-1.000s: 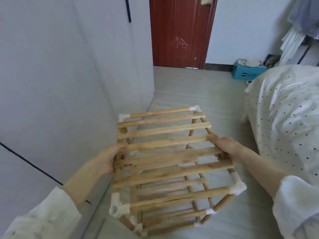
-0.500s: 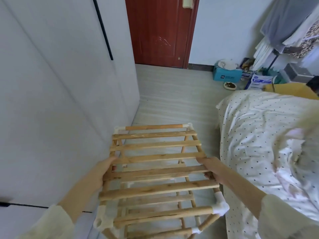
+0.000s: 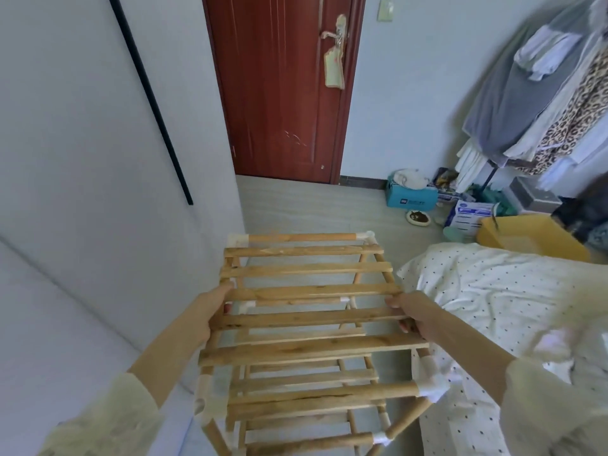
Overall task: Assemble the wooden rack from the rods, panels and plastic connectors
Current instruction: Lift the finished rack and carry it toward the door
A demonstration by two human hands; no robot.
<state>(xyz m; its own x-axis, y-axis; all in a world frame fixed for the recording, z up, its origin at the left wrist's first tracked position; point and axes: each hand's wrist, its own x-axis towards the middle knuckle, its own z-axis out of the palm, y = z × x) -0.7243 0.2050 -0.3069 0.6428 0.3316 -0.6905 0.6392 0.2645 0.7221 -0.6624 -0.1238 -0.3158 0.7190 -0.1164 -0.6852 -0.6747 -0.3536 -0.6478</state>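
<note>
Item: slatted pale-wood rack with white plastic corner connectors (image 3: 306,324), looking fully assembled, which you are holding up between the white wall (image 3: 82,192) and the dotted white bedding (image 3: 500,297). Your left hand (image 3: 210,312) is gripping its left side rail; your right hand (image 3: 411,312) is curling round the right rail. Opposed mid-frame grips are likely keeping it level and the push-fit joints unstrained.

The wooden rack (image 3: 309,320) has levelled out and been carried toward the door (image 3: 279,87).
</note>
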